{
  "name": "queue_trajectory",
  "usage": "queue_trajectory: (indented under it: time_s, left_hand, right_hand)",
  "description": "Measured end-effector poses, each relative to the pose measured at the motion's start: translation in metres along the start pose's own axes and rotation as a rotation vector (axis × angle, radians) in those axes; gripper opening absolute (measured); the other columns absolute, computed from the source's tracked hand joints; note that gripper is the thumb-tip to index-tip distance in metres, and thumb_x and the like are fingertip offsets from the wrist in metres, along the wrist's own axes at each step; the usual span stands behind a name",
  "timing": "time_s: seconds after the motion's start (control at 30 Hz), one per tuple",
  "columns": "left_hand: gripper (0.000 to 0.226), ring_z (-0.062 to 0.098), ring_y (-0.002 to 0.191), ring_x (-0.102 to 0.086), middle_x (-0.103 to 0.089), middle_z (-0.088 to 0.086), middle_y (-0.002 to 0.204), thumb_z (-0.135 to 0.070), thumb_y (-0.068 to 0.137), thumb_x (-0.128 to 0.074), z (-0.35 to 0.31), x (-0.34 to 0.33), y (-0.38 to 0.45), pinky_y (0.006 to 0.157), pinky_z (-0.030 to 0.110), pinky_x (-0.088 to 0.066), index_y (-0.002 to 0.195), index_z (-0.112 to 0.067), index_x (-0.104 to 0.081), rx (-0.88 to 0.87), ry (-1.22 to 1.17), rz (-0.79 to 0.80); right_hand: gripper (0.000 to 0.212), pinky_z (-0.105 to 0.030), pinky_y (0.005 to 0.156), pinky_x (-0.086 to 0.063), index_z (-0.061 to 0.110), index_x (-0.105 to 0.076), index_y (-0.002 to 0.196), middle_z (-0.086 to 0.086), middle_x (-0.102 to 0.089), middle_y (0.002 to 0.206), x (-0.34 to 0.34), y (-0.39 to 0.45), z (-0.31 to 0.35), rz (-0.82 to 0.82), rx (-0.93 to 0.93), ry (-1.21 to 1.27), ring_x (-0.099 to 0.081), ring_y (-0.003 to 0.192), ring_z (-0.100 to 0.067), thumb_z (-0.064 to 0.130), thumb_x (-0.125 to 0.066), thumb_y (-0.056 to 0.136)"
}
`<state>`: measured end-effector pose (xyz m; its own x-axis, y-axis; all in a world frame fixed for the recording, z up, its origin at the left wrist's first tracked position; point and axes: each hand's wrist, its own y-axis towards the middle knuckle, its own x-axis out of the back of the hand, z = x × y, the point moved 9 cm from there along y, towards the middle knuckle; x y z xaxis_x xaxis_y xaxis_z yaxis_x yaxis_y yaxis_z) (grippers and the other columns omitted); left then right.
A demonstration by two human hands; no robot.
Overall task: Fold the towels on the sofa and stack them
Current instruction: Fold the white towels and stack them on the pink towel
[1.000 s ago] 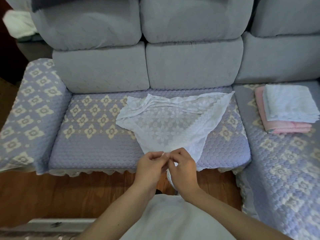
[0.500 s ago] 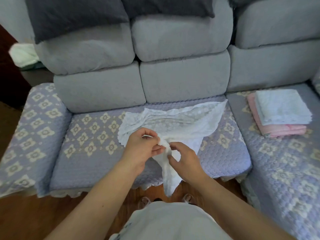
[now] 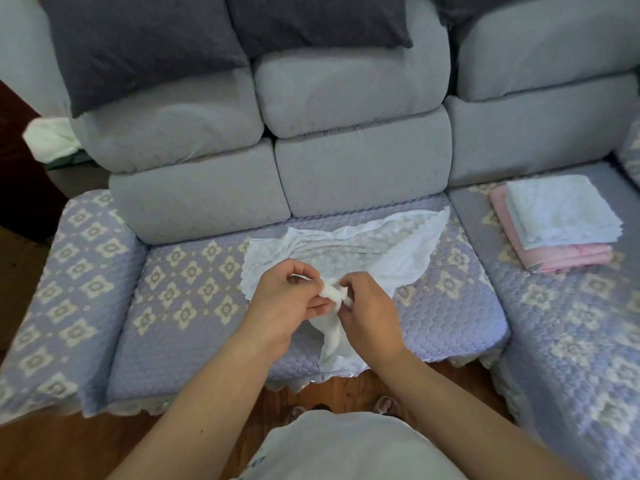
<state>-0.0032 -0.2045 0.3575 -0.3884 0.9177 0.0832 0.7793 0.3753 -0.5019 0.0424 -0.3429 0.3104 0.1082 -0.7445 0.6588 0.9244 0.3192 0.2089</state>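
Both forearms are bare from the elbow down, with no sleeve, watch, bracelet or ring showing on either the left hand (image 3: pixel 289 303) or the right hand (image 3: pixel 369 308). The fingers look short-nailed and unpainted, as far as the slightly soft picture lets one judge. The person wears a loose, pale garment (image 3: pixel 349 445), white to very light grey, that bulges forward at the bottom of the view; a small bluish mark sits on its lower left edge, too blurred to read. Below the hem, sandalled toes (image 3: pixel 384 405) peep out on the wooden floor (image 3: pixel 69 448), the straps light-coloured.
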Motion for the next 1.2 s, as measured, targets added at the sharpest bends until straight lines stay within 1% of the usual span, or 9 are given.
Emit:
queue_trajectory:
  time_s: [0.17,0.37,0.53,0.67,0.8,0.9,1.03,1.13,1.2]
  left_hand:
    - [0.013,0.040,0.089,-0.073,-0.064,0.024,0.104,0.005,0.093,-0.062,-0.008,0.017,0.007,0.075,0.036,-0.063,0.090,-0.007,-0.061,-0.021,-0.252,-0.164]
    - [0.015,0.033,0.087,-0.074,-0.068,0.019,0.097,0.007,0.093,-0.060,-0.013,0.036,0.018,0.077,0.036,-0.061,0.092,-0.007,-0.058,0.003,-0.441,-0.203]
    - [0.017,0.036,0.093,-0.072,-0.068,0.020,0.098,0.009,0.093,-0.058,-0.008,0.034,0.020,0.078,0.038,-0.062,0.089,-0.008,-0.058,0.019,-0.491,-0.198]
    - [0.016,0.032,0.086,-0.075,-0.069,0.017,0.088,0.008,0.094,-0.058,-0.003,0.028,0.025,0.073,0.036,-0.062,0.090,-0.008,-0.058,0.047,-0.552,-0.167]
    - [0.012,0.027,0.077,-0.076,-0.068,0.021,0.092,0.006,0.096,-0.055,-0.005,0.033,0.043,0.065,0.032,-0.062,0.095,-0.006,-0.056,0.073,-0.611,-0.176]
    - [0.014,0.024,0.074,-0.073,-0.064,0.018,0.091,0.004,0.098,-0.051,-0.025,0.050,0.062,0.061,0.029,-0.061,0.094,-0.009,-0.053,0.037,-0.639,-0.217]
    - [0.016,0.025,0.079,-0.070,-0.062,0.016,0.088,0.005,0.099,-0.049,-0.048,0.057,0.070,0.076,0.033,-0.062,0.094,-0.010,-0.051,-0.015,-0.646,-0.216]
    - [0.016,0.025,0.078,-0.072,-0.064,0.016,0.087,0.005,0.098,-0.050,-0.052,0.050,0.070,0.075,0.032,-0.062,0.094,-0.011,-0.051,-0.042,-0.654,-0.199]
    - [0.016,0.026,0.080,-0.072,-0.065,0.018,0.089,0.005,0.099,-0.050,-0.048,0.048,0.072,0.071,0.031,-0.062,0.096,-0.011,-0.051,-0.037,-0.651,-0.213]
  right_hand:
    - [0.048,-0.028,0.061,-0.035,0.006,-0.061,0.110,-0.009,-0.057,0.104,0.034,0.005,-0.032,-0.204,-0.119,-0.220,-0.057,0.083,-0.029,-0.016,-0.063,0.068]
    - [0.040,-0.032,0.059,-0.032,0.005,-0.065,0.106,-0.014,-0.061,0.097,0.090,-0.001,-0.117,-0.346,-0.451,-0.285,-0.058,0.078,-0.039,-0.014,-0.052,0.073]
    - [0.042,-0.046,0.076,-0.046,0.007,-0.064,0.115,-0.018,-0.060,0.114,0.132,-0.016,-0.171,-0.484,-0.645,-0.269,-0.054,0.105,-0.041,-0.007,-0.052,0.077]
    - [0.043,-0.039,0.074,-0.053,0.016,-0.066,0.120,-0.008,-0.065,0.113,0.129,-0.035,-0.224,-0.519,-1.017,0.218,-0.062,0.088,-0.027,-0.006,-0.050,0.087]
    - [0.031,-0.039,0.076,-0.053,0.025,-0.072,0.112,-0.008,-0.070,0.117,0.077,-0.023,-0.230,-0.076,-0.926,0.757,-0.068,0.096,-0.025,0.003,-0.058,0.095]
    - [0.016,-0.034,0.079,-0.051,0.029,-0.067,0.108,0.002,-0.067,0.107,0.075,-0.028,-0.218,0.163,-0.721,0.340,-0.064,0.097,-0.020,0.021,-0.066,0.095]
    - [0.045,-0.047,0.075,-0.050,0.007,-0.062,0.120,-0.016,-0.056,0.108,0.100,-0.036,-0.206,-0.057,-0.353,-0.436,-0.055,0.096,-0.040,-0.010,-0.063,0.078]
    - [0.058,-0.053,0.080,-0.048,0.007,-0.046,0.133,-0.022,-0.044,0.119,0.121,-0.051,-0.217,-0.167,-0.656,-0.572,-0.045,0.104,-0.043,-0.007,-0.056,0.078]
    - [0.061,-0.049,0.078,-0.048,0.012,-0.036,0.140,-0.023,-0.041,0.125,0.124,-0.062,-0.228,-0.109,-0.912,-0.423,-0.050,0.105,-0.044,0.003,-0.056,0.084]
